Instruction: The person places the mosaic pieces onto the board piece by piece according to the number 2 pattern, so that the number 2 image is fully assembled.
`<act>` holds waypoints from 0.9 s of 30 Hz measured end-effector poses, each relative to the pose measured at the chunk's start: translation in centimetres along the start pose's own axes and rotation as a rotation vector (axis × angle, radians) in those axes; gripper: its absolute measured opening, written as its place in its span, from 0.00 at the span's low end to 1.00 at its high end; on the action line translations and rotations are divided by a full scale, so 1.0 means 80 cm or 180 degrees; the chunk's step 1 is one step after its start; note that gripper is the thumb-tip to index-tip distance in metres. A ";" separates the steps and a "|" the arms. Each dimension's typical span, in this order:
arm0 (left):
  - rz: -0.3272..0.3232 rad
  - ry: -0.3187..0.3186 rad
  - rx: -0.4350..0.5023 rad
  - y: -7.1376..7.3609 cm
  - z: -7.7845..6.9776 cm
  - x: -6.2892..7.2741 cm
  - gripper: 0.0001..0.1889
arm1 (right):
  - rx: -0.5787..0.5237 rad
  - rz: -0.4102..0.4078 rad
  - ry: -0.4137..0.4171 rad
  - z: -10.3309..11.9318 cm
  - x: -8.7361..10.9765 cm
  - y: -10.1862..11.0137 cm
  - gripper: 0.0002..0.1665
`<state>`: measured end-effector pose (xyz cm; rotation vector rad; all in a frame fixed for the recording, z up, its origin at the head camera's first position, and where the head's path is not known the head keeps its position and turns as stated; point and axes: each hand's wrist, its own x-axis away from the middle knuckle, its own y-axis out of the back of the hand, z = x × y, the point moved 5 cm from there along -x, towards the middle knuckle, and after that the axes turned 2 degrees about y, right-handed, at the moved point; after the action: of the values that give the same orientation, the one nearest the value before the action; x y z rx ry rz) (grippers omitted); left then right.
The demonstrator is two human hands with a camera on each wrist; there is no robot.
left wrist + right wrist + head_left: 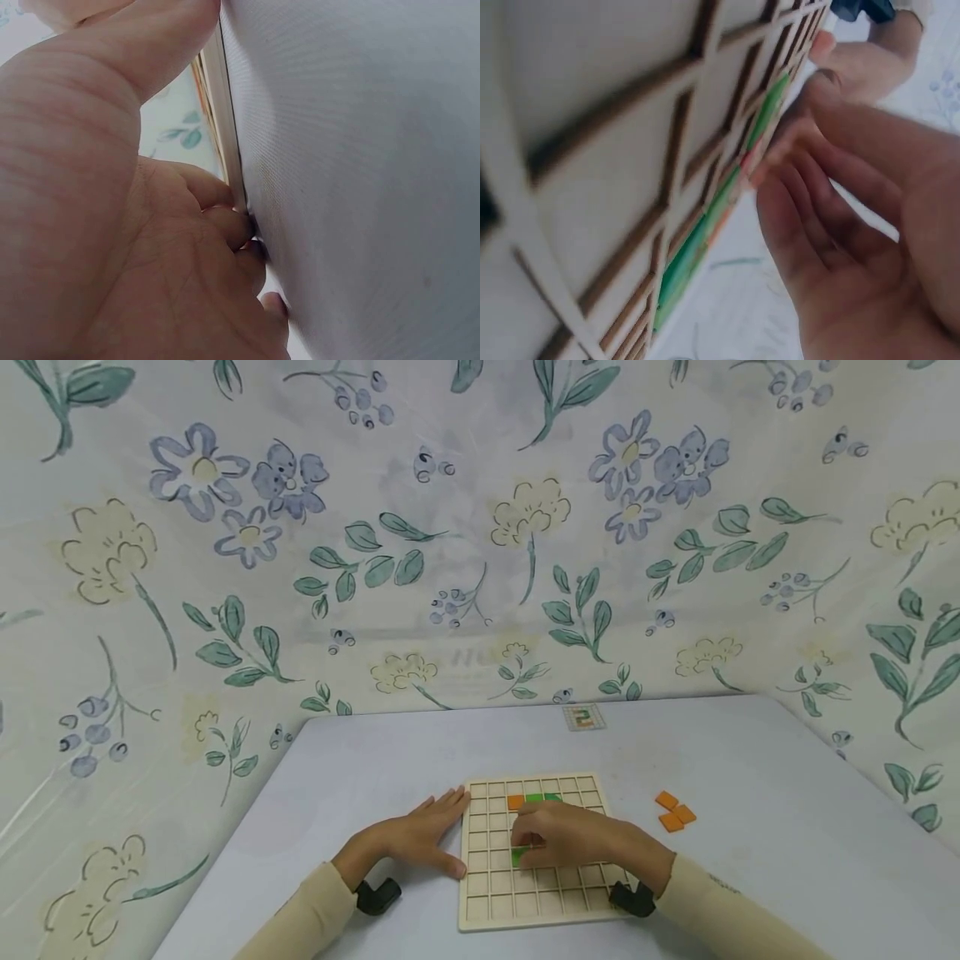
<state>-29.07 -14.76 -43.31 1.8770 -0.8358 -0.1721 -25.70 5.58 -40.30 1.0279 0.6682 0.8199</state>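
A pale wooden grid board [480, 887] lies on the white table. My left hand [423, 839] rests flat beside it, fingers spread, with thumb and fingertips against its left edge; in the left wrist view the palm [180, 277] stands near that edge. Over the middle of the board, my right hand [566, 835] has its thumb and forefinger curled at a small green square tile [517, 857], pinching it at the board's surface. An orange tile [515, 802], a light green tile [533, 797] and a dark green tile [552, 797] sit in an upper row. The right hand hides the cells beneath it.
Three loose orange tiles [671, 821] lie on the table right of the board. A small patterned card [583, 717] lies near the table's back edge. Behind the table hangs a floral cloth [465, 568]. Each wrist wears a black device [378, 896].
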 end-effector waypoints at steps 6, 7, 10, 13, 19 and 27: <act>0.0022 0.0013 0.0005 -0.001 -0.003 0.000 0.60 | -0.0165 -0.0155 -0.0057 -0.011 0.011 0.020 0.08; 0.0019 0.0029 -0.0005 -0.001 -0.003 -0.001 0.60 | -0.0173 -0.0177 -0.0065 -0.013 0.014 0.024 0.08; -0.0005 0.0056 -0.0035 0.001 -0.003 -0.002 0.60 | -0.0148 -0.0267 -0.0075 -0.019 0.025 0.041 0.08; -0.0022 0.0051 -0.0050 0.002 -0.003 -0.003 0.60 | -0.0129 -0.0332 -0.0193 -0.027 0.040 0.055 0.08; 0.0022 0.0042 0.0014 -0.002 -0.001 -0.005 0.60 | -0.0081 -0.0476 -0.0513 -0.051 0.079 0.074 0.09; 0.0003 0.0075 -0.0044 -0.002 0.002 -0.003 0.61 | 0.0018 -0.0766 -0.0762 -0.090 0.129 0.097 0.10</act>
<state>-29.23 -14.73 -43.57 1.8622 -0.8176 -0.1543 -28.04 19.79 -36.92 1.0090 0.5756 0.4770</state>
